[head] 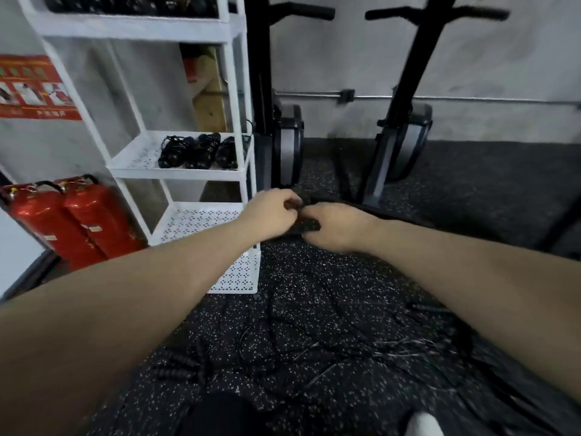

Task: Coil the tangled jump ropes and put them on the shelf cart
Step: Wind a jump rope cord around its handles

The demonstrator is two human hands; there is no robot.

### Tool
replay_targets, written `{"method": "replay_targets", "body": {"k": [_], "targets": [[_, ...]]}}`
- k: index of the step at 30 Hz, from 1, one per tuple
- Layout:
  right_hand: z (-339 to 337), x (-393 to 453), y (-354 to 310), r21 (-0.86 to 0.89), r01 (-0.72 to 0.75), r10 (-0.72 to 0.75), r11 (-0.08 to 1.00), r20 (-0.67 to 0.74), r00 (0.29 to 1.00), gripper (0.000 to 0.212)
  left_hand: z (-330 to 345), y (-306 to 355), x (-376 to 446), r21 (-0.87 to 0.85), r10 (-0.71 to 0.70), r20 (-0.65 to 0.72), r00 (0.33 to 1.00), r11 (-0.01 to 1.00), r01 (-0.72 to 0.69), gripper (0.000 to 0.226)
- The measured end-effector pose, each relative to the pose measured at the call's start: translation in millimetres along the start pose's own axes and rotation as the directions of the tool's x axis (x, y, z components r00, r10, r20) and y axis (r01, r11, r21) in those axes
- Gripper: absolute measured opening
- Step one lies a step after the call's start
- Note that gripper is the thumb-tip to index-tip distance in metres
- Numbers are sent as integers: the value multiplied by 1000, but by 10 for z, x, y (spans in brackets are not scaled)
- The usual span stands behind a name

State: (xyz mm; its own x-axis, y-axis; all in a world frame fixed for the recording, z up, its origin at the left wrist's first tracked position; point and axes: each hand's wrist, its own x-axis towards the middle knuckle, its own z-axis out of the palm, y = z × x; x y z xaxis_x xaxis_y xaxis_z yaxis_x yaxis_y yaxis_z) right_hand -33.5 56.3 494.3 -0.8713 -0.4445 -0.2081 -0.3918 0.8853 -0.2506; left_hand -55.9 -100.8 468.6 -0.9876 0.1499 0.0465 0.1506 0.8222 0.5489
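My left hand [272,210] and my right hand [334,226] meet in front of me, both gripping a black coiled jump rope [306,222] held just right of the white shelf cart [179,176]. Three coiled black ropes [198,151] lie on the cart's middle shelf, and more dark coils [132,3] fill the top shelf. A tangle of black jump ropes [314,341] sprawls on the speckled floor below my arms, with ribbed handles [179,366] at the lower left.
Two red fire extinguishers [72,221] stand left of the cart. Two black upright exercise machines [279,130] [405,133] lean against the grey wall behind. A red poster [34,86] hangs on the left wall. My shoe tip [423,424] shows at the bottom.
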Motion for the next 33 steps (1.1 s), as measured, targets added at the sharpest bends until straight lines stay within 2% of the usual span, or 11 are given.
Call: {"method": "replay_targets", "body": {"k": [2, 3, 8, 14, 17, 22, 29, 33], "targets": [[64, -309, 168, -3, -42, 42, 999, 37, 998, 7, 234, 241, -163, 17, 16, 62, 998, 1000, -17, 31], [108, -452, 253, 2, -59, 59, 998, 54, 997, 7, 355, 345, -238, 25, 24, 95, 995, 999, -26, 30], [463, -1018, 683, 13, -124, 119, 992, 174, 977, 24, 1026, 702, -586, 14, 48, 313, 949, 998, -55, 34], [955, -1263, 1205, 65, -145, 119, 987, 303, 946, 23, 1741, 804, -775, 18, -36, 410, 912, 999, 31, 33], [1233, -1215, 1432, 124, -170, 120, 978, 337, 934, 21, 2063, 713, -768, -12, -85, 436, 896, 995, 100, 31], [1751, -1017, 1775, 193, -208, 124, 959, 373, 919, 32, 2536, 440, -705, -56, -181, 429, 885, 973, 226, 23], [2666, -717, 2264, 237, -356, 224, 904, 445, 867, 25, 3302, -265, -615, -80, -301, 584, 754, 903, 423, 24], [3178, -573, 2549, 221, -486, 383, 846, 382, 841, 23, 3741, -702, -516, -37, -356, 611, 707, 879, 475, 24]]}}
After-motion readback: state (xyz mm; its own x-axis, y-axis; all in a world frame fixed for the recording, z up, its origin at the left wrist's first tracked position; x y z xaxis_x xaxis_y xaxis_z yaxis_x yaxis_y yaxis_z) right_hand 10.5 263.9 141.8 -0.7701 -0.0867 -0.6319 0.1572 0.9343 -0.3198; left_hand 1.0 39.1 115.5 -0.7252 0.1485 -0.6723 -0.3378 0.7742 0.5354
